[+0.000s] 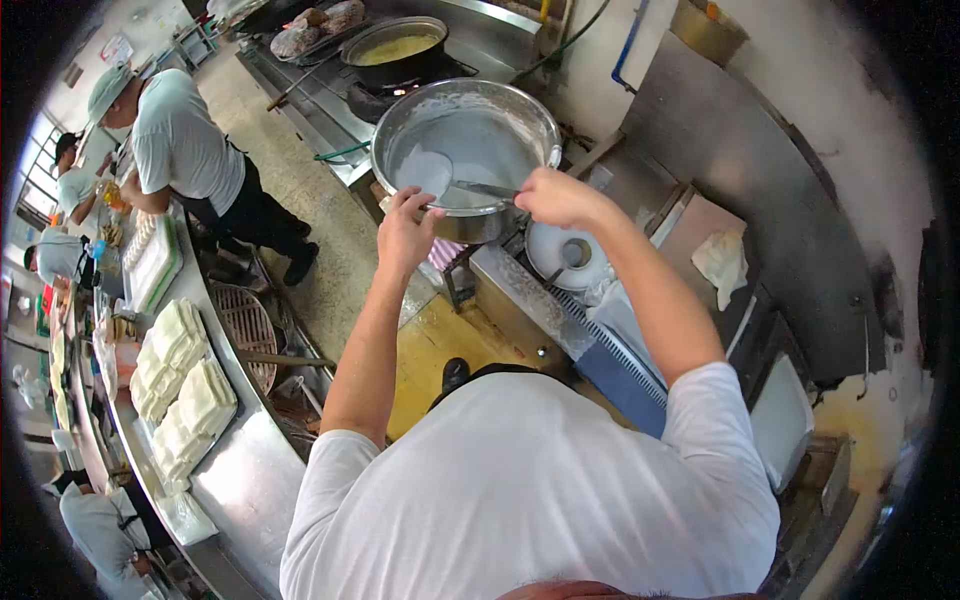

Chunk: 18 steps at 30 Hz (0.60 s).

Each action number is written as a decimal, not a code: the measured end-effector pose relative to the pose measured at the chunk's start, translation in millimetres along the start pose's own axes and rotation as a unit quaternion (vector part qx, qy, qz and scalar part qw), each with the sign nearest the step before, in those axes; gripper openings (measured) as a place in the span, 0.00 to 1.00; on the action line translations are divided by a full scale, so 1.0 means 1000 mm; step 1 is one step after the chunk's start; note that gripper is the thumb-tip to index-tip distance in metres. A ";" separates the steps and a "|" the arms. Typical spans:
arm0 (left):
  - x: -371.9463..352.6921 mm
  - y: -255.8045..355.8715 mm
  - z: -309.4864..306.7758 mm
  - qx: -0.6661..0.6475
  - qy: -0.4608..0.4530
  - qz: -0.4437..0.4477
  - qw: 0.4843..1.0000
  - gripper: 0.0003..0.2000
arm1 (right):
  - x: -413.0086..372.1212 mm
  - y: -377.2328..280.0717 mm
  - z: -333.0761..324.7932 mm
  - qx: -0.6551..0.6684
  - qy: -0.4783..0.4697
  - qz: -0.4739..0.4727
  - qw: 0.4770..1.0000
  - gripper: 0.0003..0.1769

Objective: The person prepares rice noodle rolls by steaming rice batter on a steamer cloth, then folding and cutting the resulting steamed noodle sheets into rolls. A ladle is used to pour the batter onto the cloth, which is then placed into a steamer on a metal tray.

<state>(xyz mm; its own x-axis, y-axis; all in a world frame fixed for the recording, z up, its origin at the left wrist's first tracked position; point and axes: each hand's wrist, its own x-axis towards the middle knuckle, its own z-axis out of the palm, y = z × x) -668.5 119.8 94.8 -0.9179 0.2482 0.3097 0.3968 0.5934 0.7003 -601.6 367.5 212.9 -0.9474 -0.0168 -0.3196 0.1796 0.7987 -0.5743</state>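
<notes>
A large steel pot (470, 100) holding pale milky liquid stands ahead of me on the stove line. My right hand (557, 197) is closed on the metal handle of a ladle (440, 172) whose round bowl sits in the liquid near the pot's front wall. My left hand (408, 228) rests at the pot's near rim, fingers curled against the edge; whether it truly grips the rim is unclear. Both arms reach forward from my white shirt.
A wok of yellow liquid (395, 45) sits on a burner behind the pot. A white lid (567, 255) lies right of the pot. Left, a curved steel counter (240, 470) carries trays of pale folded dough (185, 385). Several other people (185, 150) work along it.
</notes>
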 end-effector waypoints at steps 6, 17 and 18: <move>-0.001 0.003 0.001 -0.004 -0.006 -0.001 1.000 0.15 | -0.045 0.015 0.021 0.094 0.107 -0.001 0.990 0.16; 0.005 -0.001 0.005 -0.021 -0.008 -0.002 1.000 0.15 | -0.081 0.054 0.083 -0.040 0.328 -0.021 0.944 0.20; 0.003 -0.001 0.005 -0.029 -0.007 -0.004 1.000 0.15 | -0.082 0.053 0.084 -0.060 0.327 0.001 0.943 0.20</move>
<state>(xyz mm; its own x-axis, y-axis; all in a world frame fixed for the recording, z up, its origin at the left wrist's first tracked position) -671.9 124.1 91.5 -0.9210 0.2552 0.2944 0.3887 0.5505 0.7388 -492.1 360.7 146.0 -0.9147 0.3290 0.2349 0.1882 0.8608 -0.4728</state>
